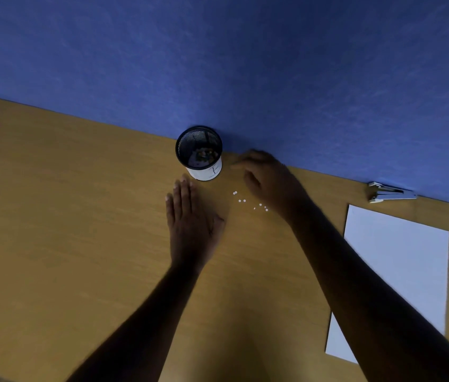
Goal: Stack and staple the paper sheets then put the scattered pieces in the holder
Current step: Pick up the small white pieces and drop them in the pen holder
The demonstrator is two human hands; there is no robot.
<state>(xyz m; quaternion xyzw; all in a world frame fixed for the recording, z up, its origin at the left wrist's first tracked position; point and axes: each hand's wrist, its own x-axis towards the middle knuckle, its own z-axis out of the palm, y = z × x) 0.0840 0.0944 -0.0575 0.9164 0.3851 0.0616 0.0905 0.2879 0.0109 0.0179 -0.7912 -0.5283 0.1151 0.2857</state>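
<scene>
Black mesh holder [199,153], blue wall [245,64]

Single head-worn wide-angle view, looking forward and steeply down onto the surface [52,216].

Camera sits above and behind the forearms, which enter from the bottom edge and run up-frame; left hand [190,219] and right hand [267,180] land near centre, close range. Far edge of the surface runs diagonally, higher at left, lower at right, so the head is tilted or turned. Blue wall [245,64] fills the upper third. Holder [200,154] is seen from above, its mouth open to the lens. No second view to overlap.
</scene>
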